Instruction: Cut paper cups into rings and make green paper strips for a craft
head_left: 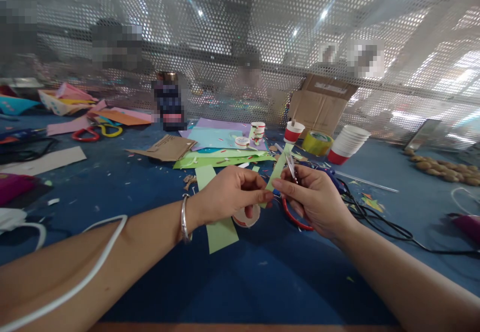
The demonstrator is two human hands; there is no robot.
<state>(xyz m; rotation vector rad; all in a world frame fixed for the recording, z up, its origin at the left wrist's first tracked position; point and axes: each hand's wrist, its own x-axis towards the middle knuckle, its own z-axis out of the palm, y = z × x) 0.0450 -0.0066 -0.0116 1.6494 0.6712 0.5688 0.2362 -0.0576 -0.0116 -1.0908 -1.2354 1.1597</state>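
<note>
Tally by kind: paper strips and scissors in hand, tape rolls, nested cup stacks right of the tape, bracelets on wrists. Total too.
Held green paper strip: 1
Held scissors: 1
Tape roll: 1
Nested cup stack: 1
Bracelet: 1
Total: 5

The left hand (pixel 233 192) pinches a green strip (pixel 278 171) while the right hand (pixel 318 198) holds scissors (pixel 291 168).

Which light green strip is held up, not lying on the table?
The narrower strip, pinched in the left hand; the wider strip lies on the table, beneath that hand.
</note>
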